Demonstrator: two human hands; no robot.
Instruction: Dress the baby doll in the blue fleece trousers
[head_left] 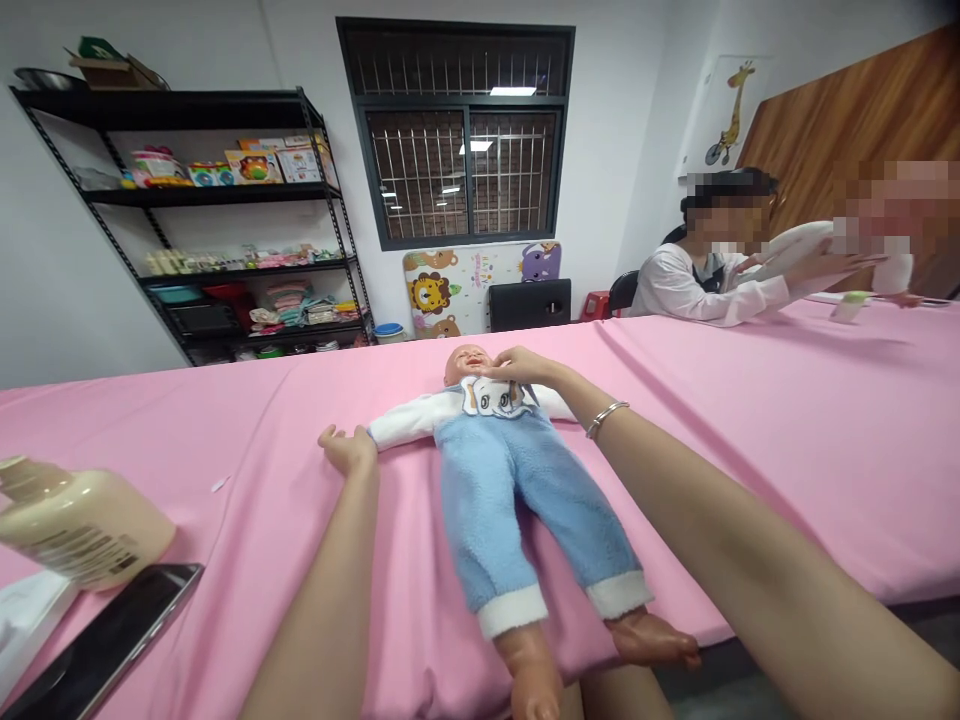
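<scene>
A pink-draped tabletop [292, 480] centrally bears a blue-trousered plastic baby doll [484, 480], head toward twelve o'clock. The left hand [351, 452] is at its nine-o'clock cuff, the right hand [525, 366] at its chin; I cannot tell either's grip.

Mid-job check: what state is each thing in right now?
Doll, on its back, clothed, feet bare.
Left hand, at the doll's sleeve end; grip unclear.
Right hand, at the doll's chin; grip unclear.
Phone, face up, screen dark.
Bottle, beside the phone; capped or not unclear.
Pink cloth, spread out, creased.
Window, seemingly shut.
Shelf rack, stocked.
</scene>
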